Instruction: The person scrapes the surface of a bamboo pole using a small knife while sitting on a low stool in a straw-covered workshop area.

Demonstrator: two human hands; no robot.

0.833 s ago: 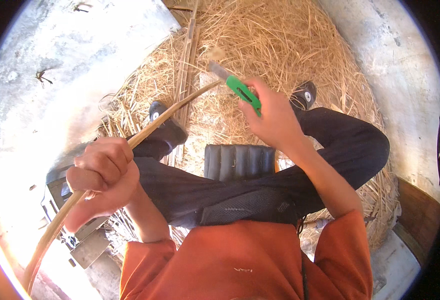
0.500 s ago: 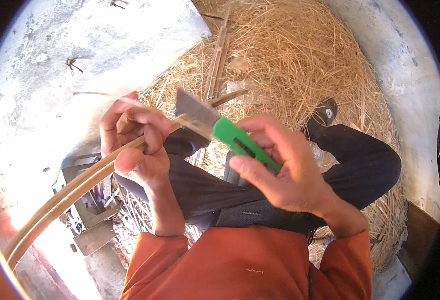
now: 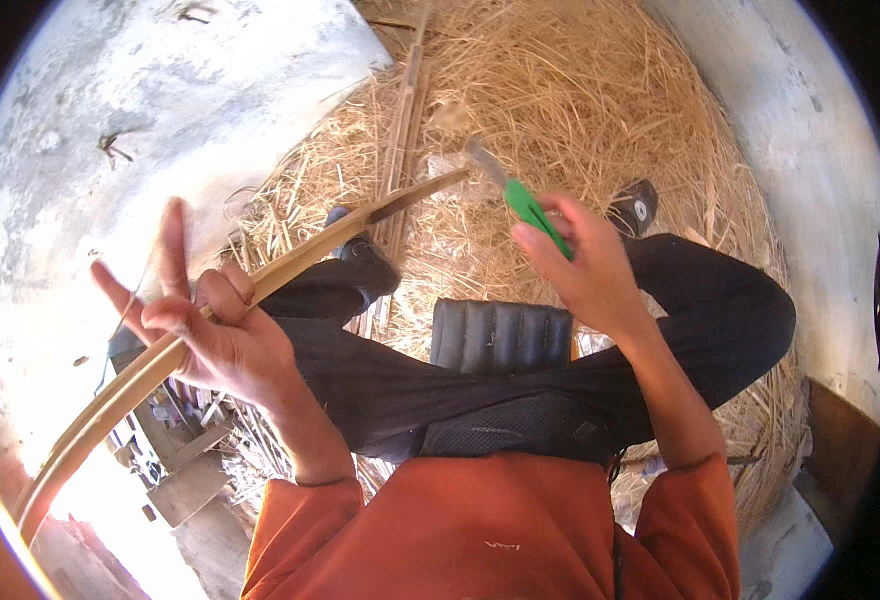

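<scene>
We see a long, curved, tan bamboo strip [image 3: 290,268] running from the lower left rim up to a split, darker tip near the picture's middle top. A green-handled utility knife with a grey blade [image 3: 520,200] points up and to the left, its blade tip close to the strip's end but apart from it.

Around these lies a broad heap of pale yellow straw-like shavings [image 3: 580,90], with a few straight thin sticks [image 3: 405,110] laid on it. Below the knife sits a black ribbed cushion [image 3: 500,335], partly covered by the black-trousered legs [image 3: 680,330] that cross in front of it. A pale concrete floor [image 3: 110,120] fills the left side.

Our left hand [image 3: 210,330] holds the strip loosely, thumb and curled fingers around it, while two fingers stick up spread apart. Our right hand [image 3: 585,270] is closed around the knife's handle, well to the right of the strip.
</scene>
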